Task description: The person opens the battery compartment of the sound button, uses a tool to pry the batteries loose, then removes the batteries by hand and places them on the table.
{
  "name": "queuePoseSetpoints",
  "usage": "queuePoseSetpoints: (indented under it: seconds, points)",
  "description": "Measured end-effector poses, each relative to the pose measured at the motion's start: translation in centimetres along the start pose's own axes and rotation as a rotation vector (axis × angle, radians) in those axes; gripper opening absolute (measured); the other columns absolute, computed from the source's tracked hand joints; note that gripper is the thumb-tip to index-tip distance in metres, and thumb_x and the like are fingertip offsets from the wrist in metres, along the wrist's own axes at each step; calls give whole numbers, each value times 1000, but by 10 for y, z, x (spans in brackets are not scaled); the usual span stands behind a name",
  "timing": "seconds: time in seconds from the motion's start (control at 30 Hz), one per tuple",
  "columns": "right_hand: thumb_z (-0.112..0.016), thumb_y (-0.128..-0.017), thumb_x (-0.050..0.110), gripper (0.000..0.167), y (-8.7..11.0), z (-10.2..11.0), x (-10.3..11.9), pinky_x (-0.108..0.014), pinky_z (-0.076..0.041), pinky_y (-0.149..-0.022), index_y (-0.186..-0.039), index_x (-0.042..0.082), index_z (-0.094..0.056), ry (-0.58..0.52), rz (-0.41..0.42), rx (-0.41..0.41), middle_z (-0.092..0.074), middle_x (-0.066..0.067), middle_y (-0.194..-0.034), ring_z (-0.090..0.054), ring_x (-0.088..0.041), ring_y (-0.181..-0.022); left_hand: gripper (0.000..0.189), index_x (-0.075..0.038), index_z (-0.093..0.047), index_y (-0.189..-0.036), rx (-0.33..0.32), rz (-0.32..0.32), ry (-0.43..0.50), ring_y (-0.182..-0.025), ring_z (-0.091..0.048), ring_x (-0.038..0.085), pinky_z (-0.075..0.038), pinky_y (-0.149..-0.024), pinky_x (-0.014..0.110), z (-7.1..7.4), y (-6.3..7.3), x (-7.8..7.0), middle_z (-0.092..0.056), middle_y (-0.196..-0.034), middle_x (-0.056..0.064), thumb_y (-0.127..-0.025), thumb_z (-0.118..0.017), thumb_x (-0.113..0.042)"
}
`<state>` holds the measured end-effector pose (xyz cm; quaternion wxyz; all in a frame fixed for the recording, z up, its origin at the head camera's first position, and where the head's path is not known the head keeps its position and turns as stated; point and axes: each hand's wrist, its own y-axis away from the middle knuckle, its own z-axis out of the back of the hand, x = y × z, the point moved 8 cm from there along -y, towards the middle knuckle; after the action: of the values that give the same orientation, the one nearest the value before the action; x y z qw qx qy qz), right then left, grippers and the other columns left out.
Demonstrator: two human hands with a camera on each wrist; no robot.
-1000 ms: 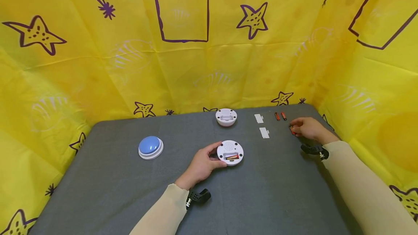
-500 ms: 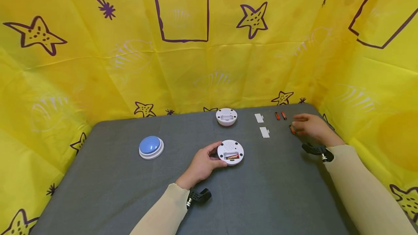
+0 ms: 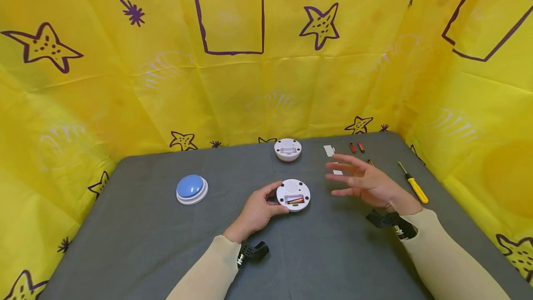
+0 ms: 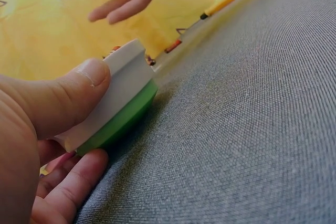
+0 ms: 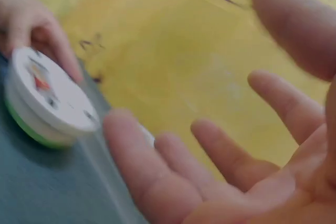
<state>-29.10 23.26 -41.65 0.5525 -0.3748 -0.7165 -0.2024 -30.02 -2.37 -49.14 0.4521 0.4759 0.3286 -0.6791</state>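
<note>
My left hand [image 3: 256,209] grips the side of an upside-down push button [image 3: 290,188], thumb and fingers around its rim. Its white base faces up with an uncovered battery compartment, where one red-and-black battery [image 3: 296,201] lies. A green dome [image 4: 126,121] shows beneath the white body in the left wrist view, against the cloth. To the right, my right hand [image 3: 370,183] hovers with fingers spread and nothing in them. In the right wrist view the fingers point toward the button [image 5: 63,95].
Behind stands another upturned button [image 3: 288,150] with its compartment bare. Two white battery covers [image 3: 329,150] lie right of it, one partly behind my fingers. Several batteries [image 3: 353,147] are farther right, near a yellow-handled screwdriver [image 3: 418,190]. A blue-domed button [image 3: 190,186] sits left.
My right hand has let go of the battery at the far right and moved left toward the button, fingers spreading. The screwdriver has come into sight. The left hand keeps its grip.
</note>
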Motion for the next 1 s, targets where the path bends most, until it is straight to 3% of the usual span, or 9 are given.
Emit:
queuePoseSetpoints:
  seconds: [0.1, 0.23, 0.33, 0.5, 0.73, 1.0]
  points:
    - [-59, -99, 1, 59, -6, -15, -15, -56, -46, -95, -153, 12, -39, 134, -67, -66, -37, -13, -154, -35, -40, -139, 76, -15, -53, -146, -1, 7, -7, -94, -65, 14, -52, -83, 32, -1, 0, 1, -62, -130, 6, -78, -88, -20]
    - [-68, -94, 1, 65, -13, -28, -31, -55, -49, -92, -151, 2, -38, 223, -105, -109, -33, -18, -156, -32, -43, -140, 76, -15, -53, -145, -6, 5, -9, -96, -64, 14, -52, -85, 33, -1, 0, 1, -62, -130, 5, -77, -88, -22]
    - [-73, -90, 2, 68, -17, -31, -38, -48, -50, -92, -149, -3, -39, 337, -119, -149, -33, -21, -155, -35, -44, -138, 76, -14, -53, -145, -11, 2, -3, -98, -63, 16, -52, -86, 34, -1, 0, 0, -61, -131, 5, -77, -88, -21]
    - [-77, -88, 8, 64, -22, -29, -46, -40, -49, -94, -144, 1, -49, 542, -160, -226, -45, -20, -148, -45, -39, -132, 77, -14, -53, -145, -20, 2, -4, -98, -62, 16, -51, -86, 34, 1, 1, -1, -62, -130, 4, -77, -89, -22]
    - [-79, -87, 8, 49, -30, -35, -64, -37, -52, -86, -133, 5, -62, 515, -202, -339, -54, -20, -138, -55, -35, -120, 77, -12, -53, -145, -15, -8, -13, -98, -62, 15, -51, -84, 30, 2, 2, -1, -62, -131, 3, -77, -89, -23]
    - [-80, -86, 11, 34, -33, -39, -64, -47, -47, -95, -119, 11, -72, 684, -161, -415, -54, -13, -139, -54, -34, -122, 78, -14, -52, -146, -4, -3, -20, -101, -62, 13, -51, -85, 31, 1, 2, -1, -61, -132, 1, -79, -87, -26]
